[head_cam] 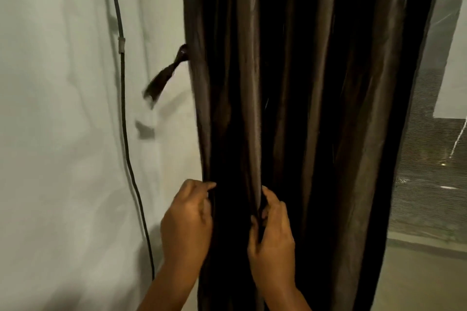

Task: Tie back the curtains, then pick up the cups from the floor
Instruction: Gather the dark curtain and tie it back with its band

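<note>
Dark brown, satiny curtain (290, 108) hangs gathered in deep folds in front of you, filling the middle of the view. Your left hand (187, 219) is curled closed on the curtain's left edge, thumb and fingers pinching the fabric low down. Your right hand (273, 230) is closed around a fold nearer the middle, fingers wrapped in so the cloth bunches between them. The two hands sit near each other at about the same height. Up and to the left, a dark tieback (164, 76) sticks out from the curtain's edge against the pale wall (63, 134), blurred. A black cable (123, 108) runs down that wall.
</note>
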